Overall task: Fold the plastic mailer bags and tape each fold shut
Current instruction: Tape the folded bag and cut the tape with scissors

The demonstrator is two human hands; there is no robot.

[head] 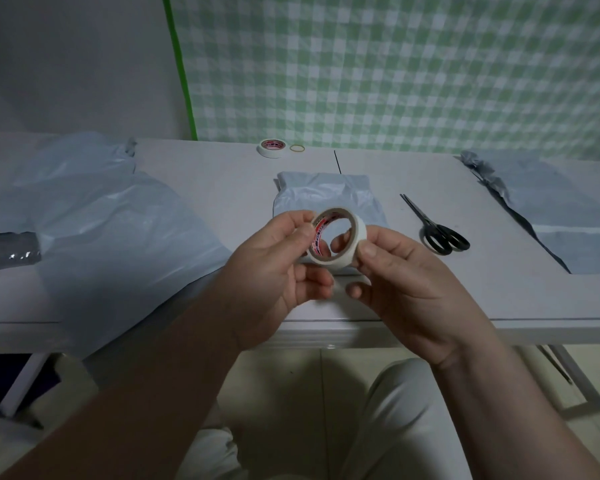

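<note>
Above white table (pixel 222 174), left hand (pixel 274 271) and right hand (pixel 406 282) pinch tape roll (pixel 336 239).

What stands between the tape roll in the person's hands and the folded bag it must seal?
Nothing visible. The left hand and right hand hold the tape roll over the near edge of the folded bag. The scissors lie off to its right, the spare roll beyond it.

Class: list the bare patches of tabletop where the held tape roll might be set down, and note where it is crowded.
Bare table lies between the left bag pile and the folded bag; more between the scissors and the right bags, running to the front edge. Crowded: both ends, covered by bags.
</note>
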